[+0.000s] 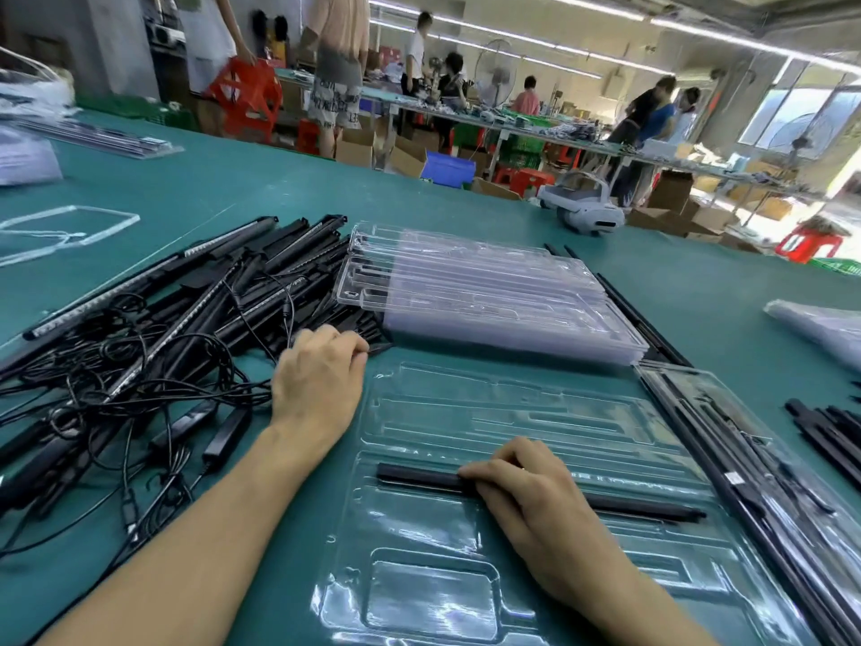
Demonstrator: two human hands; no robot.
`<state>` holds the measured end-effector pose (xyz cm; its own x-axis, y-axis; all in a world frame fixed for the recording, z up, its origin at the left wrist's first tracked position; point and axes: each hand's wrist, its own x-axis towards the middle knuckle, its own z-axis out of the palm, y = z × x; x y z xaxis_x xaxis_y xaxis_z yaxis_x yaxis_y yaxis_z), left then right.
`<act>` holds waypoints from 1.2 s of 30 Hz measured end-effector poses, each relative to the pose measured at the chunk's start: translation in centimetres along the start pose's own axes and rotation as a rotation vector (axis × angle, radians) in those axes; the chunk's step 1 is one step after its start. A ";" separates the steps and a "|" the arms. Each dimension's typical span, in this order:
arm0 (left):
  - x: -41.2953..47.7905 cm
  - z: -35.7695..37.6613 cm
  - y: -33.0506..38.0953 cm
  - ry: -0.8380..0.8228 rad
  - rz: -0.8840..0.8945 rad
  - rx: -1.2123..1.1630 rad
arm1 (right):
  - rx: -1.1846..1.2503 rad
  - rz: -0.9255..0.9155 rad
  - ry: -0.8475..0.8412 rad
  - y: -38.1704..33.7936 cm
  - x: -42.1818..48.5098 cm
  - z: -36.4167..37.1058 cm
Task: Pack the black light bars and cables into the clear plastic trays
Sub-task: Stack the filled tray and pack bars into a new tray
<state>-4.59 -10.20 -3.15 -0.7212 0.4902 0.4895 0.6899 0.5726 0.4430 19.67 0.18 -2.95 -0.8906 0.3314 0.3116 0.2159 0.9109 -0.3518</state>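
Clear plastic tray [512,412] flat on the green bench [699,291], right in front. Black light bar [419,477] lying across its long slot, right hand [526,501] on top of the middle, fingers curled over it, pressing down. Left hand [321,375] off at the tray's far-left corner, fingers curled on the end of a second bar [378,348] at the edge of the tangled pile [163,328] of bars and cables. Stack of trays [489,291] just behind.
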 end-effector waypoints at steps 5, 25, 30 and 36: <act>1.0 -0.1 -1.7 -0.091 0.011 0.348 | -0.031 0.000 0.006 0.0 0.2 0.0; -2.4 -1.0 4.9 -0.086 0.270 -0.435 | 0.037 0.047 0.011 -0.4 3.9 1.2; -2.9 0.5 4.7 -0.245 0.301 -0.606 | 0.322 0.163 0.135 0.0 4.0 0.4; -3.4 0.3 4.5 -0.371 0.457 -0.509 | 0.483 0.190 0.239 0.1 4.5 0.0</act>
<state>0.91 -9.12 -3.01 -0.2701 0.8441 0.4633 0.8034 -0.0676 0.5915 15.72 1.76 -1.55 -0.7265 0.5762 0.3743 0.1063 0.6325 -0.7672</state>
